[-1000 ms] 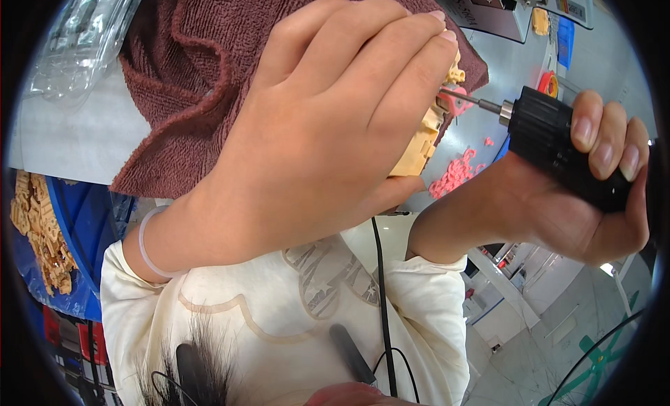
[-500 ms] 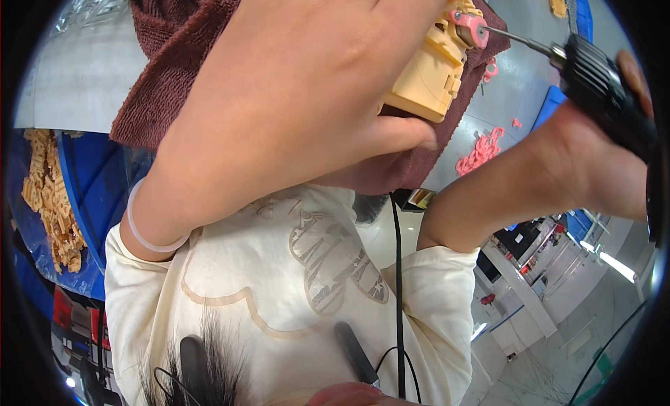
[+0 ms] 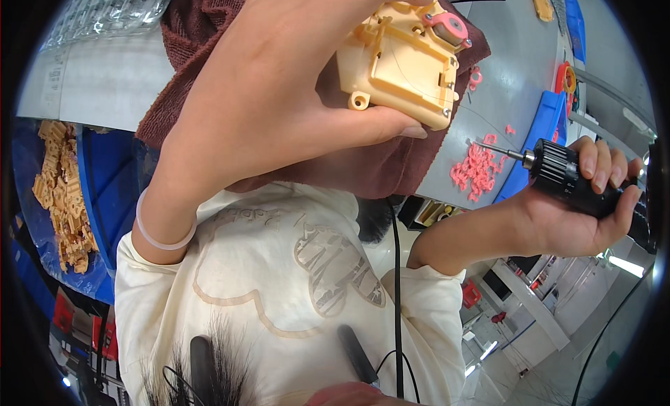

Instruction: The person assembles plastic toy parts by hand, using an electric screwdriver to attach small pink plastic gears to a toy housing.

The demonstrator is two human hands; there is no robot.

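Note:
My left hand (image 3: pixel 293 85) grips a yellow plastic housing (image 3: pixel 408 71), its thumb along the near edge and its fingers over the far side. A pink plastic bracket (image 3: pixel 447 30) sits around a round metal part at the housing's upper right corner. Under the housing lies a brown towel (image 3: pixel 377 168). My right hand (image 3: pixel 572 203) is wrapped around a black electric screwdriver (image 3: pixel 572 175), off to the right. The thin bit points left, apart from the housing, above a heap of small pink plastic parts (image 3: pixel 474 172) on the table.
Blue bins (image 3: pixel 537 148) stand right of the pink parts. At the left, a blue bin (image 3: pixel 94 196) borders a bag of yellow plastic parts (image 3: pixel 63 203). Clear plastic packaging (image 3: pixel 112 15) lies at the upper left. A black cable (image 3: pixel 398 287) hangs down in front of me.
The screwdriver has come away from the pink bracket, moving down and left over the pink parts. My left hand has tilted the housing, so more of its face shows.

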